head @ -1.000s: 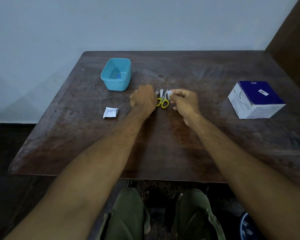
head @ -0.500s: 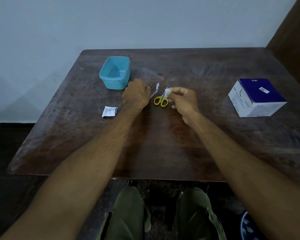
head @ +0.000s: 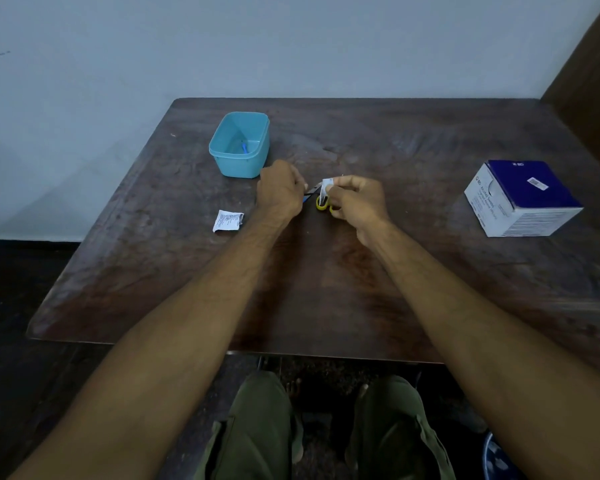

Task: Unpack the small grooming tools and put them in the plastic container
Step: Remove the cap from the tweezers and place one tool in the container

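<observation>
Best done slowly here: steady the small white wrapper pinched up top, draw the metal tool out along its own length rather than twisting, and keep the loose bits from skidding across the dark wooden surface. Nearest of the pair, the right hand, with thumb and forefinger closed narrowly on the wrapper and the remaining fingers curled in beside the yellow-handled scissors, which sit just under and in front of that pinch; whether lifted or resting on the surface, hard to tell. Just to the left of that pinch, the left hand, curled tight round a dark slim tool with a trace of blue, only its tip poking out toward the right fingers, almost touching the wrapper. Probably the pulling-apart step, with the packet nearly emptied. Left of the left fingers and a little nearer, a crumpled white packet lying flat, apart from both hands. Beyond the left fingers, close by, the teal plastic container, open-topped, holding one small blue item already. Well off to the right of the right fingers, a blue and white carton, untouched.
</observation>
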`<state>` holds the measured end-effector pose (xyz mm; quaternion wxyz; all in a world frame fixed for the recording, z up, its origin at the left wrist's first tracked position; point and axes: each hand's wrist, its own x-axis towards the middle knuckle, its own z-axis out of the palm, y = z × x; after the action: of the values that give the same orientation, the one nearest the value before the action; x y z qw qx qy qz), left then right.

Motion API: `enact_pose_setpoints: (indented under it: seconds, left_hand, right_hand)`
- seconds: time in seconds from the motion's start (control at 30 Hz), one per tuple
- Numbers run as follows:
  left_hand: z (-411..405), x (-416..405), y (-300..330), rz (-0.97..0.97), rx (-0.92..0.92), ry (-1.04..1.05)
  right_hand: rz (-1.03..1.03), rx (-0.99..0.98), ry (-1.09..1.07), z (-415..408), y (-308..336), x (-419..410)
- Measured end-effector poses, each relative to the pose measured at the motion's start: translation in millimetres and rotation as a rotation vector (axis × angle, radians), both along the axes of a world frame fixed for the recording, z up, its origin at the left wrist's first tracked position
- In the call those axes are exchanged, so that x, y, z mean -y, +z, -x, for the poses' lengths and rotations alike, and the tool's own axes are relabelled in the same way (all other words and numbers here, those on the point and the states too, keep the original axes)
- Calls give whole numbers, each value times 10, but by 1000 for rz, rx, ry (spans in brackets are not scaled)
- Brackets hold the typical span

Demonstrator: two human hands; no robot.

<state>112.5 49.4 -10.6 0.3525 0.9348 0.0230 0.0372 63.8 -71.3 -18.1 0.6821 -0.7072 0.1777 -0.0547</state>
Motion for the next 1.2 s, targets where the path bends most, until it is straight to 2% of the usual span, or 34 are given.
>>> enact_pose_setpoints:
  seconds: [0.17, 0.3, 0.37, 0.47, 0.57, 0.67, 0.8, 0.93, 1.0, 1.2]
  left_hand:
    - [-13, -49, 31, 149, 8, 23]
    - [28, -33, 94, 337, 37, 77]
    - [54, -35, 105, 495, -3, 113]
    - [136, -33, 98, 730, -97, 122]
    - [249, 9, 62, 834, -98, 103]
    - [336, 62, 24, 861, -90, 82]
    - [402, 81, 10, 839, -98, 62]
    - [520, 22, 39, 917, -260, -22]
    - [568, -19, 23, 868, -294, -47]
    - [625, -47, -15, 670, -242, -85]
  right_hand:
    - [85, 14, -2, -30, 1, 75]
    - [99, 24, 18, -58, 8, 45]
    - [103, 48, 21, -48, 28, 30]
    - [37, 95, 5, -31, 83, 12]
    - [-47, 120, 35, -25, 121, 1]
    - [-61, 136, 109, -5, 125, -44]
    - [12, 153, 78, 12, 126, -70]
    - [-11, 126, 21, 9, 154, -16]
    - [-28, 120, 4, -13, 155, 7]
    - [-2, 134, 2, 12, 202, 7]
